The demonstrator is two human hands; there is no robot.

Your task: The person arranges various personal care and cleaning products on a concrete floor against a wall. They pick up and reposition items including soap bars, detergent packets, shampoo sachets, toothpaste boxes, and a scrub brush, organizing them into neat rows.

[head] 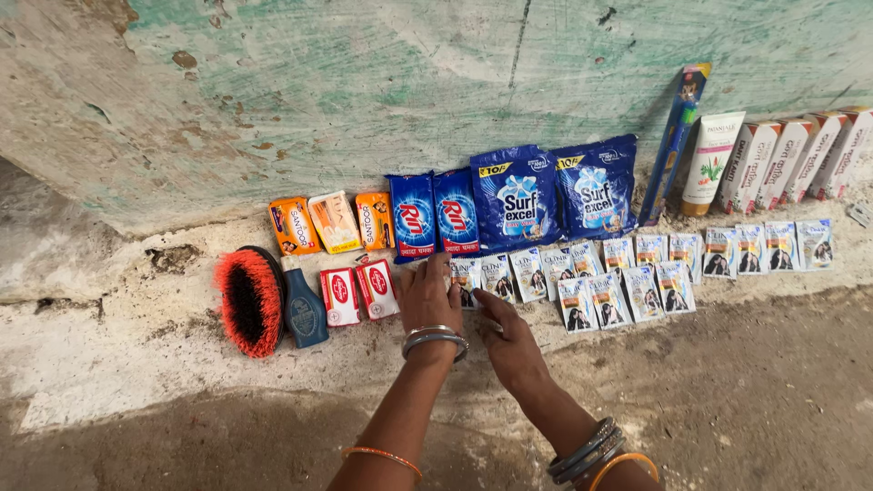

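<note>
While both arms reached forward over the floor (pixel 182 436), the left hand (pixel 427 295) lay flat on the raised ledge (pixel 118 345), its fingers (pixel 439 268) held together and stretched out, the tips touching the lower edge of a flat blue packet (pixel 454 214) that leaned on the wall (pixel 364 82). The right hand (pixel 509 341) rested just beside it, fingers close together and lying loosely on the ledge, clamped on nothing, the tips pointing at the nearest small sachets (pixel 482 277). More sachets ran in two rows to the right along the ledge. A second flat blue packet (pixel 412 216) stood beside the first, and two larger blue pouches (pixel 555 193) leaned next to them. Left of the left hand lay two red-and-white soap bars (pixel 358 293), a dark blue bottle (pixel 303 309) and a red-bristled brush (pixel 249 300), with three orange soap bars (pixel 333 223) behind them. At the far right a boxed toothbrush (pixel 675 141), a white tube (pixel 712 162) and a row of slanted cartons (pixel 800 156) leaned against the wall.
</note>
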